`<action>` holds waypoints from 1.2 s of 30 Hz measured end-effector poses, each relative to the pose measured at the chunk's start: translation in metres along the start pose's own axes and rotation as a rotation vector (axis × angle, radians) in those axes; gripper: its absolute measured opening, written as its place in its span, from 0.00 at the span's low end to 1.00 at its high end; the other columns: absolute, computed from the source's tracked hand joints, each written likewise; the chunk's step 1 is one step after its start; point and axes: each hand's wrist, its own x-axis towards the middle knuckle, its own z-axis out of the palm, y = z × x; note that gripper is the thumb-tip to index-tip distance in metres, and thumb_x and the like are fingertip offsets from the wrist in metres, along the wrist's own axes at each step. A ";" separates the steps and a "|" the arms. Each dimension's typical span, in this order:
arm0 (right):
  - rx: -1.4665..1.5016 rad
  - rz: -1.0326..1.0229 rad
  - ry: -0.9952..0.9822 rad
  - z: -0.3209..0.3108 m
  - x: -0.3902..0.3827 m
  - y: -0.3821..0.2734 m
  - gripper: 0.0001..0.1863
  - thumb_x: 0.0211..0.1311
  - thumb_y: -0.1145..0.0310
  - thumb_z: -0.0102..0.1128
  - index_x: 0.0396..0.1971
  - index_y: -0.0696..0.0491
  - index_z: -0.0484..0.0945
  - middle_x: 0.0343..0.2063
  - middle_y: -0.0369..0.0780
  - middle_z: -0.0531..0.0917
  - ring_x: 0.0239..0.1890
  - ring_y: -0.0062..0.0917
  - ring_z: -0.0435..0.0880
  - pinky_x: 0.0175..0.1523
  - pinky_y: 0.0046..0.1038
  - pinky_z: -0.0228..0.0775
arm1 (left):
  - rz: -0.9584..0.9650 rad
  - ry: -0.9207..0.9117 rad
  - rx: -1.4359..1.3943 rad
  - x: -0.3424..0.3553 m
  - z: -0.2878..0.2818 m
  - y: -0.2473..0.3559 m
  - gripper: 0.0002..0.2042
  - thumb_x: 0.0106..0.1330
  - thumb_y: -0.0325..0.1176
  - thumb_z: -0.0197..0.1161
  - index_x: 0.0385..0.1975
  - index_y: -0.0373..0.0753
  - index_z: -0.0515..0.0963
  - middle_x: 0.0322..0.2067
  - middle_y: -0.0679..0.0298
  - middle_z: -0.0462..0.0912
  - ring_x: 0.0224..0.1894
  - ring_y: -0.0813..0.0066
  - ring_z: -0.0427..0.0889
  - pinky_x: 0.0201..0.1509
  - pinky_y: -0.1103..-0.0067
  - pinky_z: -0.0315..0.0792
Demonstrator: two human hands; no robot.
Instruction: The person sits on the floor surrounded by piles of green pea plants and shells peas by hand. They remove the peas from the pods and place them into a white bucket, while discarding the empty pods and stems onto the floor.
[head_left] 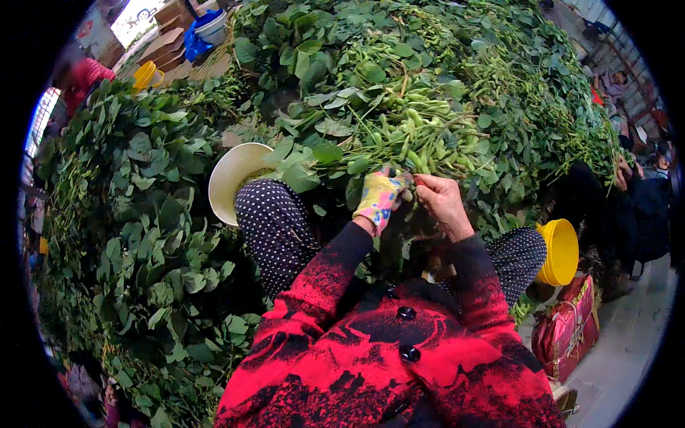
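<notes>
In front of me, my left hand (383,195), in a yellow and pink patterned glove, is closed on a stem of a soybean plant (328,154). Right beside it is my bare right hand (442,202), its thumb and fingers pinched together. Something small and red shows at those fingertips, but I cannot make out what they hold. Just beyond both hands lies a dense bunch of green soybean pods (421,139) with stems and leaves attached. A white bucket (216,189) stands by my left knee, its inside partly covered by leaves and my leg.
Leafy plants (153,235) are heaped high on the left and ahead. A yellow bucket (560,251) and a red bag (567,332) are to my right. Cardboard boxes (164,48) stand far left. A person in red (89,75) is there, and others sit at the right.
</notes>
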 end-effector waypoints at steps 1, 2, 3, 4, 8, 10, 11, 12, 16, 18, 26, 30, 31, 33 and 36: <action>0.042 0.078 -0.014 0.004 0.000 -0.004 0.05 0.50 0.75 0.51 0.25 0.58 0.76 0.14 0.27 0.68 0.16 0.08 0.63 0.19 0.13 0.54 | -0.011 -0.016 -0.036 -0.002 -0.007 0.000 0.07 0.55 0.33 0.59 0.27 0.38 0.71 0.17 0.68 0.73 0.12 0.81 0.68 0.11 0.85 0.55; 0.079 0.153 -0.027 0.004 0.000 -0.007 0.06 0.51 0.74 0.51 0.26 0.57 0.77 0.13 0.27 0.69 0.15 0.07 0.63 0.18 0.12 0.53 | -0.018 -0.034 -0.077 -0.003 -0.010 0.000 0.06 0.55 0.33 0.59 0.27 0.38 0.71 0.17 0.68 0.73 0.12 0.81 0.68 0.11 0.86 0.54; 0.158 0.225 -0.029 0.003 0.001 0.000 0.05 0.53 0.73 0.51 0.29 0.54 0.77 0.14 0.27 0.68 0.14 0.06 0.62 0.15 0.10 0.50 | -0.015 -0.026 -0.120 -0.002 -0.009 -0.002 0.05 0.57 0.32 0.57 0.27 0.39 0.70 0.19 0.68 0.73 0.12 0.81 0.67 0.10 0.86 0.54; 0.202 0.238 -0.035 -0.001 0.000 -0.002 0.05 0.54 0.73 0.51 0.30 0.54 0.76 0.14 0.27 0.68 0.14 0.06 0.61 0.15 0.10 0.50 | -0.004 -0.046 -0.177 0.001 -0.005 -0.004 0.05 0.57 0.32 0.57 0.27 0.39 0.70 0.20 0.67 0.73 0.13 0.81 0.68 0.11 0.86 0.55; 0.380 0.282 -0.099 -0.007 0.000 0.005 0.07 0.56 0.73 0.50 0.35 0.55 0.73 0.16 0.27 0.67 0.13 0.06 0.60 0.14 0.09 0.47 | -0.016 -0.090 -0.328 0.000 -0.005 -0.005 0.04 0.58 0.32 0.55 0.29 0.40 0.70 0.23 0.67 0.73 0.21 0.80 0.74 0.12 0.86 0.57; 0.482 0.300 -0.140 -0.006 0.002 0.010 0.07 0.56 0.73 0.51 0.35 0.55 0.73 0.16 0.27 0.68 0.13 0.07 0.59 0.14 0.09 0.47 | -0.031 -0.087 -0.454 -0.001 -0.009 -0.008 0.03 0.59 0.32 0.55 0.29 0.41 0.69 0.23 0.69 0.73 0.22 0.81 0.74 0.13 0.86 0.57; 0.525 0.314 -0.150 -0.001 0.002 0.012 0.07 0.56 0.73 0.51 0.36 0.55 0.74 0.16 0.27 0.67 0.12 0.07 0.59 0.14 0.09 0.48 | -0.053 -0.062 -0.416 -0.004 -0.012 -0.003 0.03 0.60 0.33 0.53 0.29 0.42 0.69 0.23 0.71 0.73 0.19 0.81 0.71 0.14 0.87 0.58; 0.480 0.300 -0.115 -0.001 0.000 0.012 0.08 0.56 0.73 0.51 0.36 0.55 0.74 0.15 0.27 0.68 0.12 0.07 0.59 0.14 0.09 0.48 | -0.058 -0.067 -0.448 -0.001 -0.010 -0.005 0.03 0.60 0.33 0.53 0.29 0.42 0.69 0.23 0.71 0.72 0.19 0.82 0.71 0.15 0.87 0.58; 0.170 0.158 0.012 -0.002 -0.005 0.020 0.12 0.55 0.73 0.51 0.39 0.57 0.75 0.19 0.30 0.73 0.17 0.08 0.66 0.20 0.11 0.56 | -0.084 -0.003 -0.416 -0.003 0.000 -0.008 0.05 0.62 0.35 0.51 0.28 0.42 0.69 0.22 0.71 0.71 0.20 0.83 0.70 0.17 0.88 0.59; -0.072 -0.052 0.062 0.004 -0.008 0.019 0.12 0.54 0.73 0.51 0.39 0.59 0.75 0.22 0.32 0.76 0.20 0.09 0.69 0.24 0.12 0.60 | -0.051 -0.011 -0.381 0.001 -0.004 -0.012 0.04 0.61 0.34 0.51 0.28 0.43 0.69 0.22 0.71 0.71 0.21 0.83 0.70 0.18 0.87 0.59; 0.021 -0.235 0.377 0.012 -0.014 -0.045 0.14 0.51 0.75 0.56 0.40 0.59 0.75 0.31 0.34 0.79 0.32 0.13 0.73 0.39 0.14 0.65 | 0.014 -0.015 -0.467 0.006 0.003 -0.018 0.08 0.58 0.24 0.47 0.35 0.40 0.71 0.24 0.70 0.72 0.17 0.82 0.69 0.12 0.88 0.58; 0.015 -0.333 0.425 0.029 0.011 -0.035 0.16 0.49 0.74 0.59 0.40 0.60 0.74 0.29 0.34 0.79 0.29 0.14 0.73 0.36 0.16 0.66 | -0.069 0.082 -0.218 -0.006 0.019 -0.003 0.06 0.61 0.31 0.50 0.36 0.43 0.71 0.25 0.72 0.71 0.17 0.83 0.68 0.16 0.87 0.61; -0.085 -0.338 0.453 0.032 0.021 -0.024 0.17 0.47 0.73 0.61 0.39 0.61 0.74 0.27 0.37 0.79 0.28 0.15 0.74 0.35 0.17 0.67 | -0.094 0.089 -0.174 0.000 0.016 -0.008 0.07 0.61 0.31 0.50 0.37 0.43 0.70 0.24 0.72 0.71 0.17 0.84 0.67 0.16 0.86 0.61; -0.281 -0.332 0.476 0.037 0.031 -0.010 0.16 0.45 0.72 0.62 0.37 0.60 0.75 0.26 0.36 0.78 0.27 0.14 0.73 0.34 0.17 0.66 | -0.098 0.074 -0.109 0.003 0.012 -0.013 0.08 0.61 0.32 0.50 0.39 0.42 0.70 0.24 0.72 0.71 0.17 0.85 0.67 0.16 0.86 0.61; -0.342 -0.387 0.529 0.036 0.035 -0.002 0.15 0.45 0.72 0.62 0.36 0.59 0.75 0.25 0.35 0.79 0.26 0.14 0.73 0.32 0.17 0.66 | -0.041 -0.042 -0.078 -0.002 0.007 -0.014 0.10 0.61 0.32 0.51 0.42 0.43 0.70 0.23 0.72 0.72 0.17 0.86 0.67 0.16 0.87 0.61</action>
